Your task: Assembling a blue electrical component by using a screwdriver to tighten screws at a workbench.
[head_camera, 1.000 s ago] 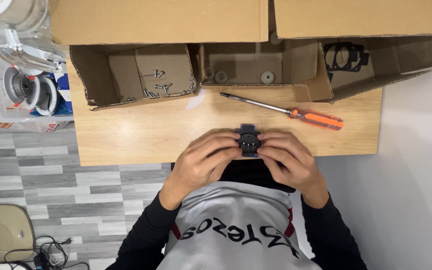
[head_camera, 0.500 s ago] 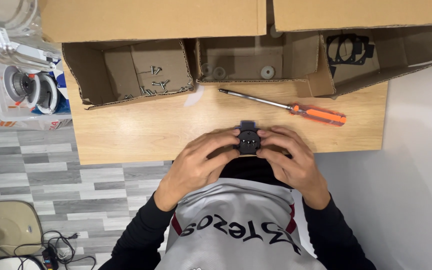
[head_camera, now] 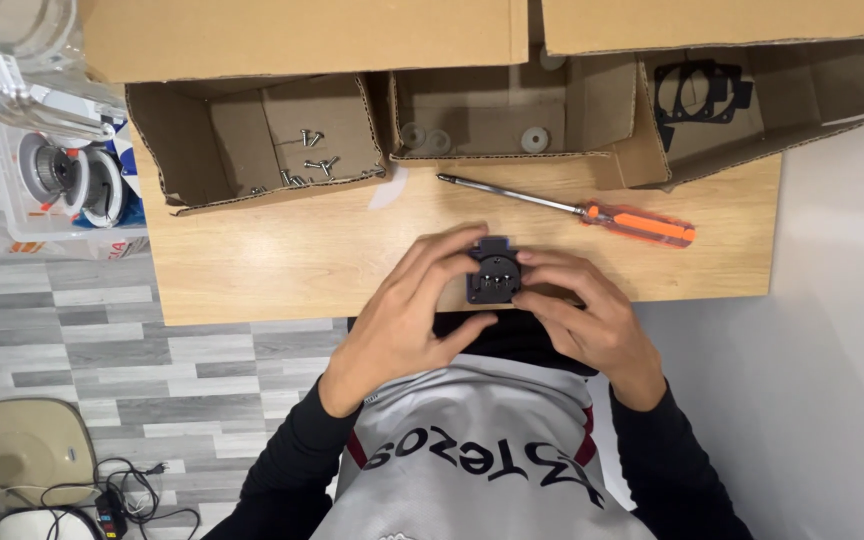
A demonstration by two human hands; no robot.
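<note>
Screwdriver behind socket; boxes beyond.

You've got three open brown cardboard boxes lined up along the far edge of the desk. The left box has a scatter of small screws, the middle box a few round washers, and the right box, lying at a slant, some flat black gaskets. Two plain cardboard flaps run across the top. Off the desk's left edge sits a clear plastic container with blue and orange showing inside.
</note>
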